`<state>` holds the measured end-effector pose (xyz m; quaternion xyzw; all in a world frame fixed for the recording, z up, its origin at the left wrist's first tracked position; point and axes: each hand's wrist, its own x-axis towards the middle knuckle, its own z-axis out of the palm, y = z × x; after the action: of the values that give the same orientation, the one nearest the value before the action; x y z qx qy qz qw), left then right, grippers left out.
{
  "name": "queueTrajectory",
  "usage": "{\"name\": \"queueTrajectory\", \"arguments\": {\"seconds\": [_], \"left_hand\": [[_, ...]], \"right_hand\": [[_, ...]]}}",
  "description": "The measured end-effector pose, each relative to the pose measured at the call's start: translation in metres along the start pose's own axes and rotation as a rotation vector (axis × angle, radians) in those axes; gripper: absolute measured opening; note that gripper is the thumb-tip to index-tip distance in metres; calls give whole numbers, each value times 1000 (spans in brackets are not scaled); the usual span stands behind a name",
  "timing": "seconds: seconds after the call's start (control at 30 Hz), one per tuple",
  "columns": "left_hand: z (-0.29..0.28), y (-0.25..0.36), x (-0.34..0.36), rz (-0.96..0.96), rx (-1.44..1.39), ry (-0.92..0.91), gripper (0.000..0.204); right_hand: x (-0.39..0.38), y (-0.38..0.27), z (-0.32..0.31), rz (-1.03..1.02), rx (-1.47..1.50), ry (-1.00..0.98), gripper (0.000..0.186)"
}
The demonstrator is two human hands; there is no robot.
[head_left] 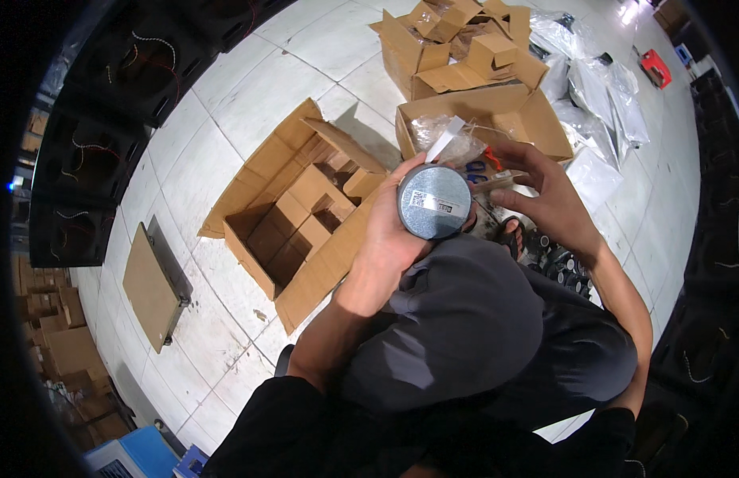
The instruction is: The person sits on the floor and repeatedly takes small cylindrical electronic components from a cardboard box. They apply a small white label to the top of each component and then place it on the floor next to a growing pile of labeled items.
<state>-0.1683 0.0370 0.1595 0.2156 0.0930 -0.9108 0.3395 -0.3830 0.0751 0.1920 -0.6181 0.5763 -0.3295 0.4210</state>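
My left hand [392, 215] is wrapped round a speaker driver [435, 219], its round grey metal back facing up with a white label stuck on it. A white strip [444, 142] stands up from its far edge, beside my left fingertips. To the right, my right hand [549, 195] is raised with thumb and fingers apart, and no object shows between them. Beyond its fingertips, red pliers-like handles [492, 158] and a blue-handled tool [475, 167] lie by a box of clear plastic wrap [449, 131]. The driver's underside is hidden.
An open cardboard box [250, 231] with dividers stands left of my knee. More boxes [465, 48] and white plastic bags [597, 95] lie ahead. Several small drivers [561, 267] sit by my foot. Black cabinets [90, 167] with loose wires line both sides; a tan wheeled board [150, 287] lies left.
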Motion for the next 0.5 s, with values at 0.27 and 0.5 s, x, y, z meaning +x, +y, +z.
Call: {"name": "queueTrajectory", "arguments": {"seconds": [0.27, 0.5], "left_hand": [[1, -3, 5, 14, -20, -54, 28], [-23, 8, 29, 228, 322, -129, 35]], "right_hand": [[9, -23, 26, -75, -38, -77, 65], [20, 6, 6, -113, 190, -356, 54]]}}
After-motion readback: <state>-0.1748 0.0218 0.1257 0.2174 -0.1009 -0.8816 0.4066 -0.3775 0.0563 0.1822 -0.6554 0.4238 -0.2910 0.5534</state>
